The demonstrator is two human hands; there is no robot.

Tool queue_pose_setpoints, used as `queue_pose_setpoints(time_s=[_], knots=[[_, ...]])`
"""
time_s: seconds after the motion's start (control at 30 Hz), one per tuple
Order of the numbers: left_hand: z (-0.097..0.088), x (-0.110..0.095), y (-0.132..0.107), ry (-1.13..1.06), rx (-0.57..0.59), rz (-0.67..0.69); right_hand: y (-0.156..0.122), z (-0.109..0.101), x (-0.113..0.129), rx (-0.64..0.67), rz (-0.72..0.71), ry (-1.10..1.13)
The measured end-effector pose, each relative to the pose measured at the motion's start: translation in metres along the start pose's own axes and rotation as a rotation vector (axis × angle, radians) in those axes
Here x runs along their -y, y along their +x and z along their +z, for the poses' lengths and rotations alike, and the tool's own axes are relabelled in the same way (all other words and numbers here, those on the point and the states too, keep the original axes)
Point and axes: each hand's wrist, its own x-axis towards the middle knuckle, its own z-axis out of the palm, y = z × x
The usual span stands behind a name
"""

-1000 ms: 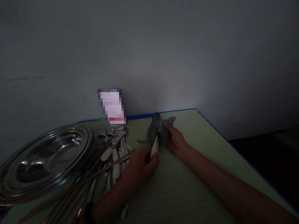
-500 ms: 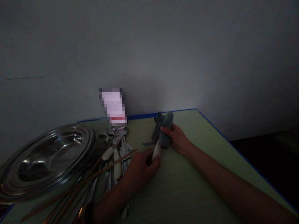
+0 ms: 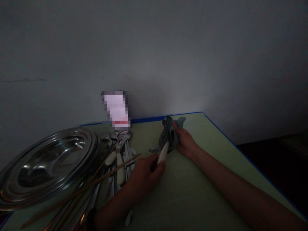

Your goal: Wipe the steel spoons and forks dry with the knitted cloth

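Observation:
My left hand [image 3: 148, 171] is closed around the white handle of a utensil [image 3: 163, 152]. The utensil's far end disappears into a grey-green cloth [image 3: 166, 133] with a dark checked side, so its kind cannot be told. Gripping that cloth, my right hand [image 3: 184, 141] has its thumb on top, and the fingers behind are mostly hidden. To the left of my left hand lies a loose pile of cutlery [image 3: 121, 168], some of it white-handled, with wooden chopsticks [image 3: 101, 178] across it.
Stacked shiny metal plates [image 3: 92, 141] stand at the left of the pale green table [image 3: 192, 192], which has a blue edge. A phone with a blurred screen [image 3: 117, 109] leans on the grey wall [image 3: 168, 57] behind. The table's right edge drops to a dark area.
The cloth has shifted from a smooth wrap to a looser, bunched shape, its top leaning right. My right thumb has moved up and right; the utensil tilts slightly more to the right.

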Motion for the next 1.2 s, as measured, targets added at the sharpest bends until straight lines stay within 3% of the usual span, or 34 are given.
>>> queue_pose_setpoints(time_s=[0.23,0.47,0.87,1.2], knots=[[0.001,0.001,0.003,-0.091,-0.073,-0.022,-0.005,0.0,-0.002,0.069,-0.008,-0.056],[0.0,-0.002,0.002,-0.092,-0.068,-0.015,-0.012,0.003,-0.003,0.14,0.044,-0.127],[0.004,0.003,0.0,0.058,-0.093,0.052,-0.007,0.006,-0.007,-0.005,0.062,0.016],[0.0,-0.003,-0.004,-0.187,-0.126,0.005,-0.005,0.004,-0.003,0.007,0.011,0.125]])
